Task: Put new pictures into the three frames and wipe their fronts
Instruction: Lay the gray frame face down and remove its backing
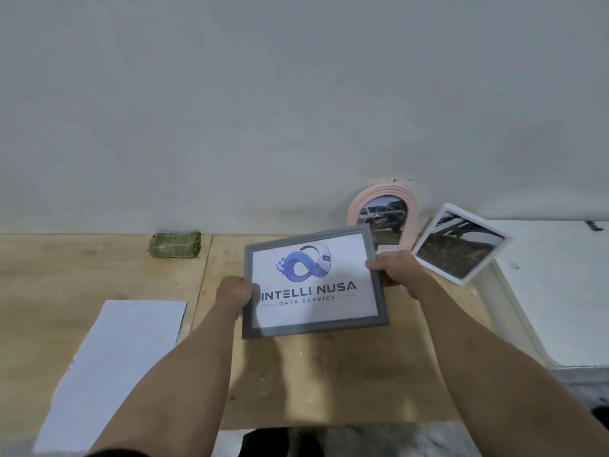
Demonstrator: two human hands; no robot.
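The person's left hand (234, 291) and right hand (392, 267) are pinching the grey frame (313, 282) by its side edges above the wooden board (329, 374) centre; it looks light, rigid, and likely fragile-fronted, so edge holds suit it.

- Dim, flat light is seen; a soft shadow is cast below the frame (313, 282).
- Edges are bent by wide-angle distortion; detail is slightly blurred.
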